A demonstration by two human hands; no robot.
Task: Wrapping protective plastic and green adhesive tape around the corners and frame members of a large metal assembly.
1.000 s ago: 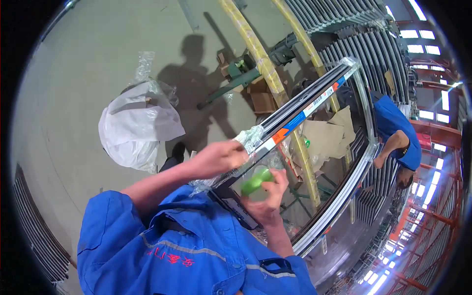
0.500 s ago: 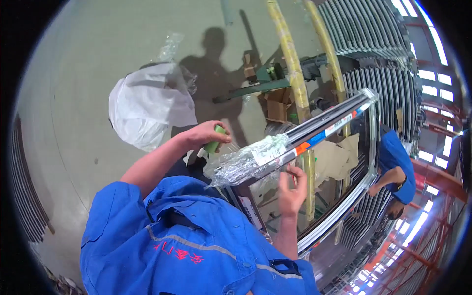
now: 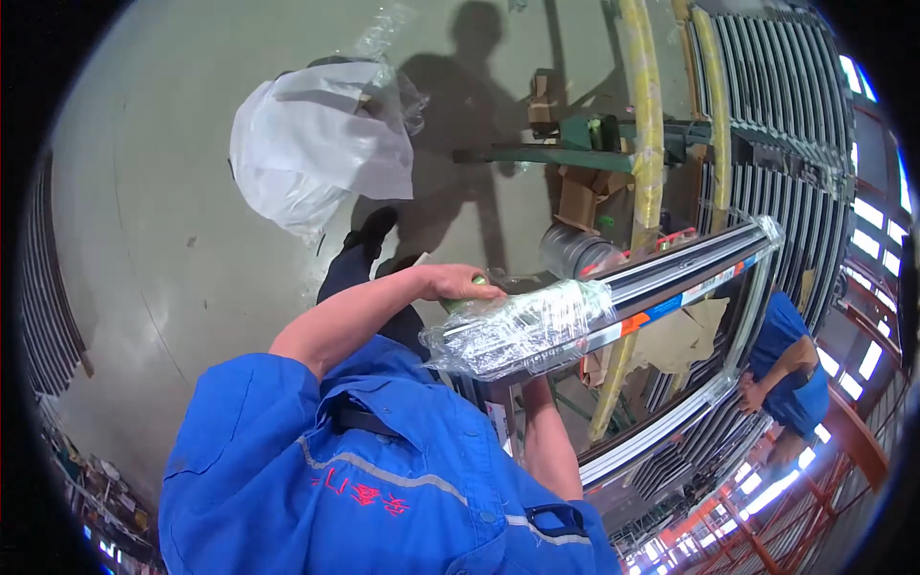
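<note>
My left hand is closed round a small green roll of clear film at the edge of a wrapped corner. That corner belongs to a large frame of dark and silver profiles, which looks like a window or door frame. Crinkled clear film lies in layers over the corner, and an orange, blue and white label strip runs along the profile. My right forearm reaches up beneath the corner; the frame and film hide my right hand and its fingers.
Yellow-wrapped bars pass under the frame. A co-worker in blue has a hand near the frame's right side. White sheeting over a bundle, a green stand, a cardboard box and stacked profiles stand around.
My left hand has brought the green roll right and in against the wrapped corner. My right hand, visible beside the frame before, has passed beneath it. The view has shifted.
</note>
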